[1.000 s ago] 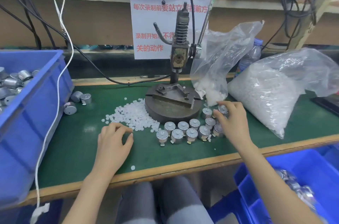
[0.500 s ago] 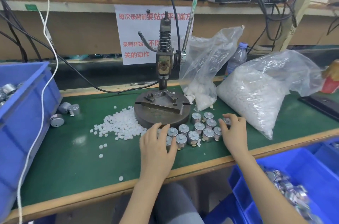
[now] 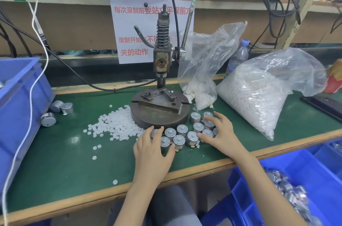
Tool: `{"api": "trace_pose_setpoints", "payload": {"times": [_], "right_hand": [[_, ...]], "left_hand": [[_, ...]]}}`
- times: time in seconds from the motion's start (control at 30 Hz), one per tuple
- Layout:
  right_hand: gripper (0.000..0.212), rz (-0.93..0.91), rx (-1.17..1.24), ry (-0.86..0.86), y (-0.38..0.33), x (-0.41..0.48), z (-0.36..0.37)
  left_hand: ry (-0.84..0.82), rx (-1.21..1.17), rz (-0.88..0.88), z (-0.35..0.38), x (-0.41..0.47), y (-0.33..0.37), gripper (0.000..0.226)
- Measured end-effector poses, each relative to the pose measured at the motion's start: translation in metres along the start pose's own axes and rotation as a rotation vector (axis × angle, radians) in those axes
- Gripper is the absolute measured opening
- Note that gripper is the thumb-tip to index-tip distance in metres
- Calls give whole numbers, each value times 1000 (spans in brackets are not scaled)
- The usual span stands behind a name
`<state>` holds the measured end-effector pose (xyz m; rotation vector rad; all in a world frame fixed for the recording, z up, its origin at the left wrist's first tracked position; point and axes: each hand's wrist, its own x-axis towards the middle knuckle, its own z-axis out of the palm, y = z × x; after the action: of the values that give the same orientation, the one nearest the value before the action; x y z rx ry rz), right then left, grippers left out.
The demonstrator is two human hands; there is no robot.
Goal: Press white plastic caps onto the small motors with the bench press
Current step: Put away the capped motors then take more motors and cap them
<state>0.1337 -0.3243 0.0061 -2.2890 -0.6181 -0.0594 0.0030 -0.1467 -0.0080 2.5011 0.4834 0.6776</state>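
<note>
Several small silver motors (image 3: 182,130) stand upright in a cluster on the green mat, just in front of the bench press's round base (image 3: 159,113). My left hand (image 3: 152,149) lies against the cluster's left side, fingers spread over the leftmost motors. My right hand (image 3: 220,132) touches the cluster's right side with spread fingers and partly hides some motors. Loose white plastic caps (image 3: 116,124) lie in a pile left of the base. The press column (image 3: 162,49) with its spring and lever (image 3: 188,20) stands upright behind.
Two clear bags of white caps (image 3: 257,94) (image 3: 201,70) sit right of the press, with a water bottle (image 3: 238,55) behind. A blue bin (image 3: 20,99) stands at the left with three loose motors (image 3: 61,108) beside it. Another blue bin of motors (image 3: 288,185) sits below the table's front edge.
My left hand moved right from the cap pile to the left side of the motor cluster. My right hand stayed at the cluster's right side and spread its fingers.
</note>
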Motion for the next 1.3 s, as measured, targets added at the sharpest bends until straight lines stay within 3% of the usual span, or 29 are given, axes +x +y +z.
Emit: {"api": "trace_pose_setpoints", "payload": {"times": [0.43, 0.9, 1.03, 1.3], "right_hand": [[63, 80, -23, -225, 1, 1, -16], [43, -4, -295, 251, -10, 5, 24], [41, -22, -305, 275, -13, 3, 23], [52, -114, -321, 84, -5, -2, 8]], "left_hand": [[-23, -33, -6, 3, 0, -2, 52], [-26, -44, -7, 4, 0, -3, 50], [-15, -66, -3, 3, 0, -2, 49], [-12, -58, -8, 4, 0, -3, 49]]}}
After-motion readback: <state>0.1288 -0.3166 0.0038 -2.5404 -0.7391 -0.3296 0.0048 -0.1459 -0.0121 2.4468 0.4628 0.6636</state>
